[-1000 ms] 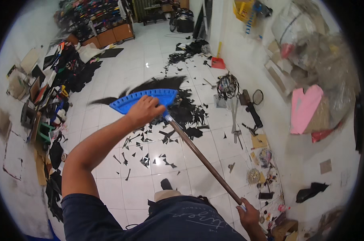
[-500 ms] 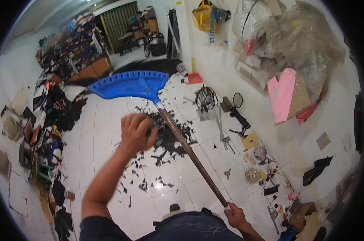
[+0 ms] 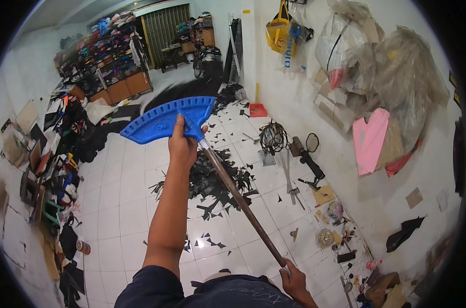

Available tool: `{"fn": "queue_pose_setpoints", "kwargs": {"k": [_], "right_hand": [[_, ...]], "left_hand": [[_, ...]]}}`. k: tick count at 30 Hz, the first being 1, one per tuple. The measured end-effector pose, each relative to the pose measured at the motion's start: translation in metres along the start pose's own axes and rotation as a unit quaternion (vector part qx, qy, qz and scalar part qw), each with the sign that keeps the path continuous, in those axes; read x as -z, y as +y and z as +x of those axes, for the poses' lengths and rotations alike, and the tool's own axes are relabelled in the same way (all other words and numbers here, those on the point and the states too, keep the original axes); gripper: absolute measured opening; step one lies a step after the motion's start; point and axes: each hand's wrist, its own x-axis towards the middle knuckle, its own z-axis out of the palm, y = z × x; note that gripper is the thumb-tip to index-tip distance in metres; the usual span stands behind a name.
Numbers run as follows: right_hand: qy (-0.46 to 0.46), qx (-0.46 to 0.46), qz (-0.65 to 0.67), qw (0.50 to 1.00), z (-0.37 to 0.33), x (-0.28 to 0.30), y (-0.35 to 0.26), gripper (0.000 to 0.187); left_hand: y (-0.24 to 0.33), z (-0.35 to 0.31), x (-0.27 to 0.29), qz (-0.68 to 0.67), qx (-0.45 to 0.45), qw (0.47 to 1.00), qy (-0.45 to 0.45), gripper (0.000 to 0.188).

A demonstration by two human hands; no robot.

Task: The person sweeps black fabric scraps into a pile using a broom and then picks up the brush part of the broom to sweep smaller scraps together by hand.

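Observation:
A broom [image 3: 156, 123] with a wide blue head and a brown handle slants across the middle, its head raised above the floor and its black bristles spread toward the back. My left hand [image 3: 182, 148] grips the blue head near the socket, with one finger lying up its face. Low on the right, my right hand [image 3: 293, 280] is wrapped round the end of the handle. Below the broom, a heap of black scraps [image 3: 204, 179] lies on the white tiles, partly hidden by my left hand and the handle.
A red dustpan [image 3: 257, 110] stands by the right wall. Coiled cable [image 3: 273, 138], a mirror [image 3: 312, 142] and small clutter line that side. Cloth and boards [image 3: 50, 154] are piled along the left wall. Shelves of folded fabric [image 3: 102, 56] stand at the back.
My left hand has moved up from below the broom head and now grips it. The right hand keeps its hold on the handle end. The view has shifted slightly.

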Motion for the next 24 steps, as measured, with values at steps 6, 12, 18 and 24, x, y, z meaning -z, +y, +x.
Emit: {"fn": "queue_pose_setpoints", "kwargs": {"k": [6,12,18,24], "right_hand": [[-0.032,-0.047,-0.008,0.998,-0.022,-0.007,-0.004,0.038],[-0.197,-0.115,0.325,0.918,-0.018,0.024,-0.025,0.03],[-0.373,-0.211,0.519,0.739,-0.002,0.046,-0.013,0.043],[-0.341,-0.193,0.444,0.806,0.0,0.045,-0.026,0.043]], "left_hand": [[-0.001,-0.008,-0.002,0.007,0.023,1.0,-0.004,0.033],[0.006,-0.003,0.003,-0.023,0.031,0.999,-0.021,0.033],[0.01,-0.008,0.004,-0.064,0.014,0.998,0.013,0.034],[0.021,0.0,0.013,-0.086,0.011,0.996,0.025,0.035]]}}
